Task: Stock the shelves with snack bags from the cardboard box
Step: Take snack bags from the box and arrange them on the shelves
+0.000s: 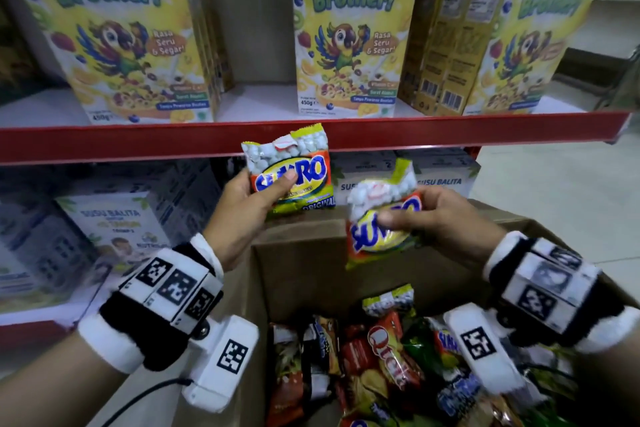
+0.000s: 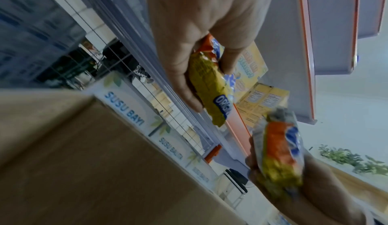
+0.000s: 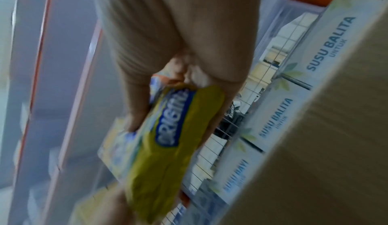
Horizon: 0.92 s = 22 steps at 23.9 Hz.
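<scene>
I have my left hand (image 1: 242, 208) clenched on one crinkly orange-and-yellow plastic snack bag with blue lettering (image 1: 294, 173), thumb across its front, fingers behind. My right hand (image 1: 440, 218) pinches a second bag of the same kind (image 1: 381, 229) near its middle, its lower end hanging free.

Taking the open brown cardboard box (image 1: 301, 253) as my landmark: the left bag is above the box's far wall, level with the red front edge of the shelf (image 1: 138, 142); the right bag is just inside that wall, lower and nearer me.

I judge the job far from done. Many mixed snack packets (image 1: 381, 364) lie in the box's bottom, and I see no snack bags on the shelves beyond the box, only yellow cereal cartons (image 1: 346, 31) above and pale milk-powder cartons (image 1: 114, 225) below. Both held bags are not yet placed.
</scene>
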### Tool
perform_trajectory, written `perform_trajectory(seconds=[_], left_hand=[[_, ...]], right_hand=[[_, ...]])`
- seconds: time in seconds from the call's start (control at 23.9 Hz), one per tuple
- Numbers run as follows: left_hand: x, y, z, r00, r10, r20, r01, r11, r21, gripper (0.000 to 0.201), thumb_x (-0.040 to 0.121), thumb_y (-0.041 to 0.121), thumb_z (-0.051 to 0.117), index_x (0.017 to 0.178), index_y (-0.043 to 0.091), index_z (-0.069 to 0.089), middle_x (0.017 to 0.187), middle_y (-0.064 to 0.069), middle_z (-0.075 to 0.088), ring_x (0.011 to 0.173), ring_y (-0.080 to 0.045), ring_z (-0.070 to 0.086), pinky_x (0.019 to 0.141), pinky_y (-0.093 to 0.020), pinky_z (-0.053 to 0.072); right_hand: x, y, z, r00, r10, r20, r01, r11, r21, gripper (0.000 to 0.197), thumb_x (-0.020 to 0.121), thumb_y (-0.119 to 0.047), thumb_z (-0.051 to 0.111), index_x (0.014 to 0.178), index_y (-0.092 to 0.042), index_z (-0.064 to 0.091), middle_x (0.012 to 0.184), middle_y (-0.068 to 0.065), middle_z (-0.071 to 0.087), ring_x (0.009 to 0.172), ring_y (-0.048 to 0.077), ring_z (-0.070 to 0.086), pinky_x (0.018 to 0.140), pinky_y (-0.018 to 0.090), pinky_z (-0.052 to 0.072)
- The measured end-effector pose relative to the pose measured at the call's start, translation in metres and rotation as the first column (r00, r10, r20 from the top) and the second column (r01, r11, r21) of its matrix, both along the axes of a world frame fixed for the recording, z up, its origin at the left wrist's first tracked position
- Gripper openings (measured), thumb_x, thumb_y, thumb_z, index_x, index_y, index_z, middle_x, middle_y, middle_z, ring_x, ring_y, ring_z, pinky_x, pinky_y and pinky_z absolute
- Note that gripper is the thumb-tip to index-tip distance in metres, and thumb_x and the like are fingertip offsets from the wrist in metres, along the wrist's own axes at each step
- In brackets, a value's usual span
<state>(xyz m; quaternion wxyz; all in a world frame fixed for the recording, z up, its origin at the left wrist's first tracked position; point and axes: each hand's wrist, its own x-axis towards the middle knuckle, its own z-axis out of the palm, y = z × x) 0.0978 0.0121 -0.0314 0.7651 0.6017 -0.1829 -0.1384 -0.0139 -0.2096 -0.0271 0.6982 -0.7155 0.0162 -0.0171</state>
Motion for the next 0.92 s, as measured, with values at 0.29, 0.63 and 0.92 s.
perform_trajectory(seconds=[0.29, 0.63, 0.92], left_hand=[[-0.033, -0.037, 0.001, 0.986, -0.155, -0.064, 0.152, 0.987, -0.042, 0.032, 0.087, 0.030, 0.058, 0.118, 0.019, 0.058, 0.111, -0.002, 0.072, 0.098, -0.018, 0.070, 0.080, -0.036, 0.058], [-0.037, -0.032, 0.000, 0.988, -0.152, -0.020, 0.150, 0.985, -0.087, 0.025, 0.080, 0.020, 0.066, 0.104, 0.020, 0.062, 0.093, 0.003, 0.076, 0.078, -0.010, 0.073, 0.056, -0.019, 0.054], [-0.031, -0.031, 0.003, 0.982, -0.180, -0.057, 0.174, 0.980, -0.098, 0.040, 0.067, 0.038, 0.070, 0.103, 0.024, 0.064, 0.098, -0.001, 0.075, 0.082, -0.017, 0.073, 0.055, -0.028, 0.056]], right_hand=[[-0.002, 0.009, 0.008, 0.981, -0.158, 0.113, 0.145, 0.983, 0.117, 0.039, 0.056, -0.015, 0.077, 0.094, -0.009, 0.071, 0.096, 0.015, 0.074, 0.084, 0.027, 0.072, 0.079, 0.036, 0.059], [0.000, 0.025, 0.007, 0.988, -0.145, 0.055, 0.130, 0.968, 0.214, 0.027, 0.069, -0.030, 0.071, 0.088, -0.011, 0.071, 0.092, 0.017, 0.073, 0.078, 0.024, 0.071, 0.077, 0.037, 0.058], [0.003, 0.024, 0.000, 0.940, -0.280, 0.193, 0.246, 0.952, 0.182, 0.024, 0.077, -0.016, 0.062, 0.101, -0.010, 0.065, 0.101, 0.016, 0.071, 0.086, 0.025, 0.067, 0.084, 0.040, 0.053]])
